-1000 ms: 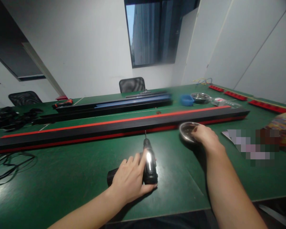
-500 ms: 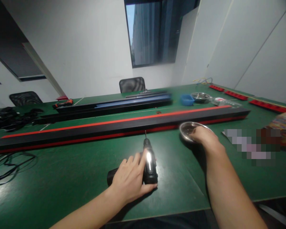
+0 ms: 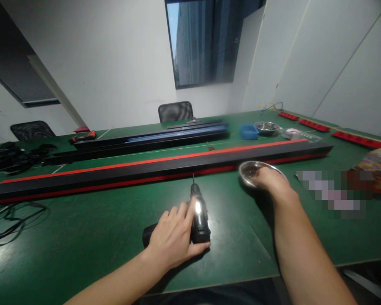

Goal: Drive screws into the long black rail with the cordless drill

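Note:
My left hand [image 3: 173,237] is wrapped round a black electric screwdriver [image 3: 199,214] that lies on the green table [image 3: 82,237], its bit pointing at a long black and red bar [image 3: 152,167]. A bright light shines on the tool's body. My right hand [image 3: 271,182] reaches into a small steel bowl [image 3: 249,169] just in front of the bar. The fingertips are bent down inside the bowl, and what they pinch is hidden.
Behind the bar lie more long black bars [image 3: 146,140], a blue tray [image 3: 249,131] and a second steel bowl [image 3: 266,126]. Red strips [image 3: 355,140] run along the right edge. Cables [image 3: 9,220] sprawl at left, black parts [image 3: 15,154] sit far left. Two chairs [image 3: 175,111] stand behind.
My right hand has shifted slightly toward me over the bowl. The left hand and the screwdriver have stayed put.

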Motion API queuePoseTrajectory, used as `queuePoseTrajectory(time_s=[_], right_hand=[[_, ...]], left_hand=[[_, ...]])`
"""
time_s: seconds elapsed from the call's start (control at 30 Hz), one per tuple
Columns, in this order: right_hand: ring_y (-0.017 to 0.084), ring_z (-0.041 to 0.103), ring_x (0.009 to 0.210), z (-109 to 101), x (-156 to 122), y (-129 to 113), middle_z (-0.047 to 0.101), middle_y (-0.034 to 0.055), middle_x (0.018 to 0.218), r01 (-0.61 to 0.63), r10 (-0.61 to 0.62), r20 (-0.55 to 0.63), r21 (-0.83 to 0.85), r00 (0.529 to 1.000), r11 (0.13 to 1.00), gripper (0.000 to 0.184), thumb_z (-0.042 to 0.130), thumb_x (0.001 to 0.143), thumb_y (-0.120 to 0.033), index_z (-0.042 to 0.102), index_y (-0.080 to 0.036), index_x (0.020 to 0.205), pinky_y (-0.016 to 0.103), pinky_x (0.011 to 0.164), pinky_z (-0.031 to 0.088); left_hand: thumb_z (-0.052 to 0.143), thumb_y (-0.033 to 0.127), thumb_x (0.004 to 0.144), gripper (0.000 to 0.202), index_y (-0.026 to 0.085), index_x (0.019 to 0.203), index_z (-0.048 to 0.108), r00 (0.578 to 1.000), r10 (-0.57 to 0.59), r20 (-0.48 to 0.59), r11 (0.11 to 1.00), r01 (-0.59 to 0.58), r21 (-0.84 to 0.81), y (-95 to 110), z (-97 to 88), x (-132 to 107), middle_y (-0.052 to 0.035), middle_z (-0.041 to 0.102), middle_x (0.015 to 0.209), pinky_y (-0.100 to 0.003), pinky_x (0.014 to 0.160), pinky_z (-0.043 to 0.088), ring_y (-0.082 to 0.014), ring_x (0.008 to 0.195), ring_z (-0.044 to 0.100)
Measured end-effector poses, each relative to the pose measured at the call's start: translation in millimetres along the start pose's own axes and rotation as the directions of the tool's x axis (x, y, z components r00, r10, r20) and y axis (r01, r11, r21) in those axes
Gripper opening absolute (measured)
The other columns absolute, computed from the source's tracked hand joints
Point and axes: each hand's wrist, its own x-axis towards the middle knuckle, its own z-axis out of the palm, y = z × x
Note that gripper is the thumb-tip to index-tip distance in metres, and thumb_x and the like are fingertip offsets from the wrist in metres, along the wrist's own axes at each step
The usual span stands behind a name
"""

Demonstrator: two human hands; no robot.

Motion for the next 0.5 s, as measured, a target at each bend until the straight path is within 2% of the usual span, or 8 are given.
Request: queuePoseTrajectory(time_s=[0.13,0.3,0.5], right_hand=[[0.032,0.071,0.097,-2.3,-0.8,-0.4,0.074,0.0192,0.099,0.008,-0.008,0.000,-0.033,1.000,0.999,0.039,0.074,0.078,-0.051,0.079,-0.017,0.097,0.041,0.086,0.054],[0.031,0.072,0.097,-4.5,-1.8,0.6,0.074,0.0197,0.101,-0.023,0.024,0.021,-0.033,0.999,0.999,0.034,0.071,0.081,-0.043,0.079,-0.016,0.100,0.039,0.086,0.054],[0.032,0.071,0.097,-6.7,-2.7,-0.4,0.074,0.0187,0.102,-0.023,0.024,0.036,-0.028,0.999,0.999,0.038,0.075,0.077,-0.044,0.079,-0.017,0.104,0.040,0.085,0.054]], left_hand=[[0.061,0.079,0.079,0.110,0.022,0.163,0.016,1.000,0.000,-0.002,1.000,0.000,0.015,-0.5,1.2,1.6,-0.0115,0.057,0.118,-0.047,0.083,0.049,-0.0322,0.098,0.056],[0.060,0.079,0.080,0.111,0.022,0.163,0.014,1.000,0.015,0.011,1.000,-0.015,0.008,-2.5,0.6,2.2,-0.0110,0.057,0.117,-0.048,0.084,0.050,-0.0328,0.098,0.057],[0.060,0.080,0.080,0.112,0.022,0.163,0.012,0.999,0.013,0.031,1.000,-0.013,0.002,-2.5,0.0,3.8,-0.0113,0.058,0.117,-0.049,0.085,0.050,-0.0331,0.098,0.057]])
